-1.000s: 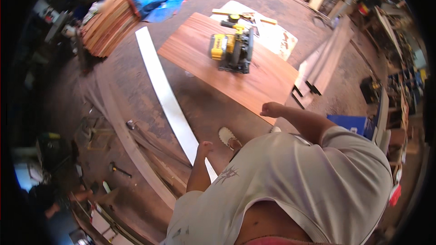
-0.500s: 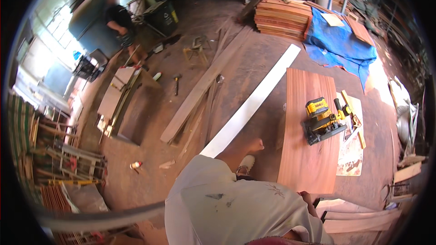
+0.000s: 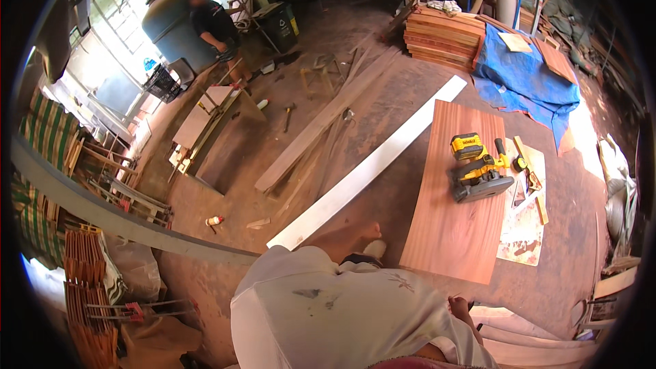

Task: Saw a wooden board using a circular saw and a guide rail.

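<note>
A long white board (image 3: 369, 165) runs slantwise out from my left shoulder. Its near part meets my shirt, and a curved grey length (image 3: 143, 227) on the other side looks like the same board. My left forearm reaches out from under it to my left hand (image 3: 374, 231), beyond the board's right edge; its fingers are too blurred to read. Low at my right side hangs my right hand (image 3: 460, 306), fingers curled, nothing visible in them. Farther forward, a yellow and black circular saw (image 3: 481, 171) sits on a wide reddish-brown wooden panel (image 3: 441, 232).
Long planks (image 3: 321, 126) lie left of the white board, with a hammer (image 3: 288, 117) beyond. A co-worker (image 3: 213, 31) stands at the far left near a low bench (image 3: 205, 119). Stacked timber (image 3: 444, 35) and a blue tarp (image 3: 523, 82) are far right; curved wood pieces (image 3: 526, 338) lie near right.
The board has swung: its near part sits farther left and its grey rear length rises higher in view. The surroundings shift mostly rightward. My right hand stays low at my side.
</note>
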A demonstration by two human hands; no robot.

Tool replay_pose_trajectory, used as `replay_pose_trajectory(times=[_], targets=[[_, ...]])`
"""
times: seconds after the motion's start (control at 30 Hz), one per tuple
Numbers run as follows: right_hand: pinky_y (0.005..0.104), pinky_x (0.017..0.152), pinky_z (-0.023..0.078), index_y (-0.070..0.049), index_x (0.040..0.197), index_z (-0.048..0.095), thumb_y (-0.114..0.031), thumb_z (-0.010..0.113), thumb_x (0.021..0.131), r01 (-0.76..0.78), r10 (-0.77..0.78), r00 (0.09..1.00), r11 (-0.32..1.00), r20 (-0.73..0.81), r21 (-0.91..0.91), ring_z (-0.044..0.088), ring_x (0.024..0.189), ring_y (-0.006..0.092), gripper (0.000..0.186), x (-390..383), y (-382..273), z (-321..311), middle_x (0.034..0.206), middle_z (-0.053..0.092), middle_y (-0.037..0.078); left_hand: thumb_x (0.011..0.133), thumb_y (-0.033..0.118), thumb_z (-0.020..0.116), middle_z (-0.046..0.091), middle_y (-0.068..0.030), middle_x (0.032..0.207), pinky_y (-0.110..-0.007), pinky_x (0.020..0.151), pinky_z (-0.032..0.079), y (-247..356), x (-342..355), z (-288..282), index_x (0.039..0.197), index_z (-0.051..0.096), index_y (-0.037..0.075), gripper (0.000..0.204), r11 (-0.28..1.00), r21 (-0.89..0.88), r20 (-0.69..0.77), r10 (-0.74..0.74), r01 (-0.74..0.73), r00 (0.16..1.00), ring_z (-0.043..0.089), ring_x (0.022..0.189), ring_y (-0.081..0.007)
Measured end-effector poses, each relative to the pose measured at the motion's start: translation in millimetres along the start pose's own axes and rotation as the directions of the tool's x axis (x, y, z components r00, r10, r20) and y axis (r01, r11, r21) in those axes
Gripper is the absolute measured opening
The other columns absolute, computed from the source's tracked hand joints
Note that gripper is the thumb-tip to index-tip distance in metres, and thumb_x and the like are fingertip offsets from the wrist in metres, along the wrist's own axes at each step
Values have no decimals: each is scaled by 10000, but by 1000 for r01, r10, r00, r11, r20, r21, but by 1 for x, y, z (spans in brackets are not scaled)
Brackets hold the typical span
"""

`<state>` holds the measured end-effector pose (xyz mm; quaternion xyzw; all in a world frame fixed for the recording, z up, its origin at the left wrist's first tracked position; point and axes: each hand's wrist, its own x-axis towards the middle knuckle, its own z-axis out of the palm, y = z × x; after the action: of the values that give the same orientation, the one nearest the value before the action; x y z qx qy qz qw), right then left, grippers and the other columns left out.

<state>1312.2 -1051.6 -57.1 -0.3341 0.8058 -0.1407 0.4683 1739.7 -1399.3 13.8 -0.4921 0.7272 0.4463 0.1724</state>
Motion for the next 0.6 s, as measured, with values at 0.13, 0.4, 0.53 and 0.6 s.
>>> replay_pose_trajectory(times=[0.13, 0.4, 0.53, 0.6], targets=[[385, 618, 514, 44, 863, 671, -379, 647, 875, 134, -139, 987, 989, -75, -65, 659, 646, 262, 424, -13, -47, 12, 722, 679, 165, 827, 383, 664, 697, -127, 1031, -393, 838, 493, 8, -19, -12, 1068, 695, 110, 366, 990, 83, -43, 118, -114, 992, 650, 972, -272], [439, 678, 500, 38, 829, 671, -358, 624, 893, 300, -303, 953, 946, -3, -122, 646, 726, 336, 404, -29, -66, 51, 757, 680, 198, 820, 352, 686, 697, -142, 1004, -400, 824, 498, -3, 26, -17, 1013, 701, 61, 349, 961, 8, -12, 276, -276, 961, 654, 950, -282], [436, 702, 505, 40, 824, 669, -382, 630, 880, -15, 27, 997, 986, 68, -165, 654, 759, 360, 427, -28, -85, 63, 765, 674, 216, 878, 325, 575, 688, -132, 789, -442, 697, 516, -55, 42, -5, 894, 724, 96, 273, 876, 84, -187, 482, -475, 856, 672, 741, -298], [422, 728, 511, 32, 834, 671, -390, 634, 874, -33, 42, 998, 973, 37, -227, 662, 791, 344, 426, -30, -114, 65, 774, 679, 209, 878, 327, 579, 689, -127, 793, -435, 695, 516, -78, 47, 4, 902, 724, 94, 275, 825, 288, -60, 522, -486, 851, 668, 740, -286]])
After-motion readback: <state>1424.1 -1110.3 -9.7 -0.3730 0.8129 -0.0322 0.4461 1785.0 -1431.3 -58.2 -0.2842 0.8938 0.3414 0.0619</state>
